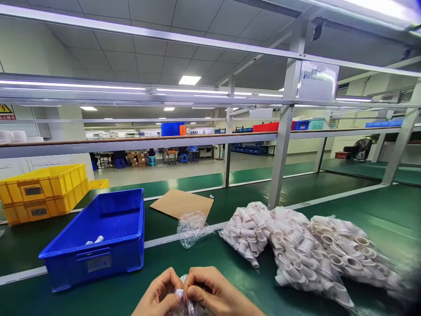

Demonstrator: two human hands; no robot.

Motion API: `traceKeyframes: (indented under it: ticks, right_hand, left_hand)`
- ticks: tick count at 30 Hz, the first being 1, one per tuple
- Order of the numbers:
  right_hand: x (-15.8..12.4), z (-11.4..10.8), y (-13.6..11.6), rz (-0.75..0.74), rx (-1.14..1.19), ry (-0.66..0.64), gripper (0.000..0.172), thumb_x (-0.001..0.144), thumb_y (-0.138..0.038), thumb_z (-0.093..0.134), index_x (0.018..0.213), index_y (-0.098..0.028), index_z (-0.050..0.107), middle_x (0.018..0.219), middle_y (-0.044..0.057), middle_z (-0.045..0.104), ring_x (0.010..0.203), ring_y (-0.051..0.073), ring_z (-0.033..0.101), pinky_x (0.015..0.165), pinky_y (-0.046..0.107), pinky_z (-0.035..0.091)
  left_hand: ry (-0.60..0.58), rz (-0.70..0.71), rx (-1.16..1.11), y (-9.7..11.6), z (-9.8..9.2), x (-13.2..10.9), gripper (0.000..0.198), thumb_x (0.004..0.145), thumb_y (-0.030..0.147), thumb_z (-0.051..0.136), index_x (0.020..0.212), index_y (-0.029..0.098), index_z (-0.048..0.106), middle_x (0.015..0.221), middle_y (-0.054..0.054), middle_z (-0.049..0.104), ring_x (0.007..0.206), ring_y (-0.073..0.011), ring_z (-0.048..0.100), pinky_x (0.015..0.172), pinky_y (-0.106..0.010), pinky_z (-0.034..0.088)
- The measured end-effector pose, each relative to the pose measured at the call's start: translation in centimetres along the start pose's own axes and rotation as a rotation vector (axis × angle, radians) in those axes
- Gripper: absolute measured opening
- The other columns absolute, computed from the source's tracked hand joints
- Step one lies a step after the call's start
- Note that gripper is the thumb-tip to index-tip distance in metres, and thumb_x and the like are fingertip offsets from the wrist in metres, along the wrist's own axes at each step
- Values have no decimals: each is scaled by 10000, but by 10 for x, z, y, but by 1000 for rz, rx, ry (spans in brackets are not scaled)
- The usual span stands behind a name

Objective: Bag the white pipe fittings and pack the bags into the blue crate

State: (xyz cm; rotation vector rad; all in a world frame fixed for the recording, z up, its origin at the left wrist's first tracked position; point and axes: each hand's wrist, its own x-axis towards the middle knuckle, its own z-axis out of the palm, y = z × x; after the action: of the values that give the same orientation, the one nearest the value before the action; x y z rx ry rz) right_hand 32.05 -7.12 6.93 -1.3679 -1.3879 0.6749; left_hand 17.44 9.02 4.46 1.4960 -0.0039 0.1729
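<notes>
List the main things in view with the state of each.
Left hand: pinching clear plastic
Right hand: pinching it too
Blue bin: open-topped, few white pieces inside
Two yellow crates: stacked
Three clear bags of white fittings: filled, side by side
Brown sheet: lying, partly covered
Loose plastic film: crumpled
Square ceiling light: lit

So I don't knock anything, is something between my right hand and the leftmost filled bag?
Nothing visible: only green surface lies between your right hand, pinching clear plastic, and the leftmost filled bag.
</notes>
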Motion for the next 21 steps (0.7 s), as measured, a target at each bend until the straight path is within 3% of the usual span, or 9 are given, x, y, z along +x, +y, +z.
traceKeyframes:
  ticks: [5, 9, 15, 21]
  right_hand:
    - [-13, -40, 7, 30, -77, 0, 232, 944, -387, 662, 893, -172, 734, 864, 9, 716, 809, 132, 596, 744, 248, 426]
    - [-22, -56, 8, 90, -181, 18, 181, 964, -359, 632, 904, -197, 686, 851, -14, 681, 801, 130, 583, 737, 251, 434]
    - [-29, -55, 24, -98, -593, 45, 203, 1034, -182, 394, 999, -218, 590, 971, 19, 609, 832, 142, 608, 736, 279, 478]
    - [-25, -38, 42, -359, -1027, 253, 202, 1023, -93, 357, 976, -217, 508, 849, 1, 550, 609, 137, 588, 533, 282, 443]
  left_hand:
    - [123, -62, 75, 3, 31, 32, 284, 860, 437, 649, 845, 189, 513, 781, 27, 450, 751, -137, 374, 709, -289, 313]
    - [168, -86, 79, 8, 47, 52, 195, 825, 332, 629, 865, 174, 522, 789, 24, 489, 749, -129, 400, 704, -285, 315]
    - [328, -67, 191, 7, 60, 62, 218, 832, 356, 645, 852, 158, 558, 822, -5, 546, 783, -150, 473, 746, -305, 373]
    - [448, 13, 352, -3, 59, 57, 175, 889, 348, 625, 888, 173, 621, 891, -26, 598, 844, -171, 516, 787, -310, 403]
